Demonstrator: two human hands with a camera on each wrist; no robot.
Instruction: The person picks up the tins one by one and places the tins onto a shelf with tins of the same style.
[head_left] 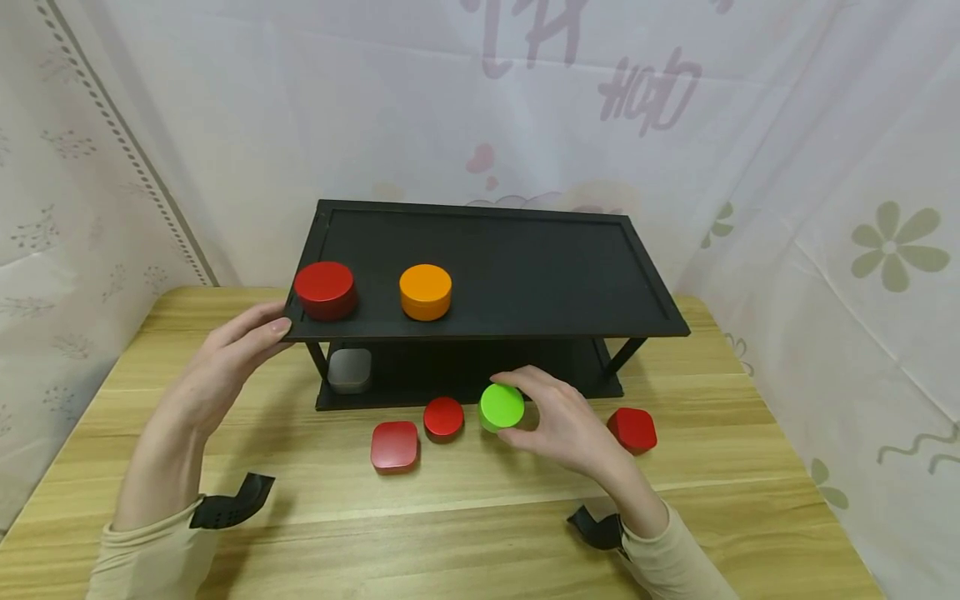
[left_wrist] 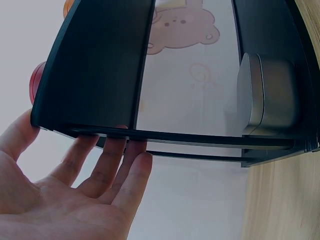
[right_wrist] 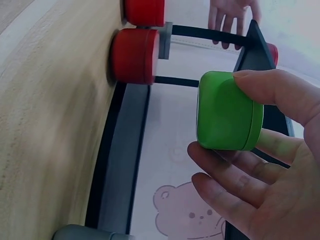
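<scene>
My right hand (head_left: 558,417) pinches a round bright green tin (head_left: 501,407) between thumb and fingers, in front of the black two-tier shelf (head_left: 525,267). In the right wrist view the green tin (right_wrist: 227,110) is held off the table. My left hand (head_left: 225,358) holds the shelf's near left corner, thumb at the upper board's edge and fingers along its side. On that board stand a large round red tin (head_left: 326,292) and a round orange tin (head_left: 425,293). A silver-grey squarish tin (left_wrist: 267,95) sits on the lower board at the left.
On the wooden table (head_left: 480,533) before the shelf lie a square red tin (head_left: 394,447) and a small round red tin (head_left: 443,419). Another squarish red tin (head_left: 632,430) lies right of my right hand. A patterned white cloth (head_left: 420,108) hangs behind and at the sides.
</scene>
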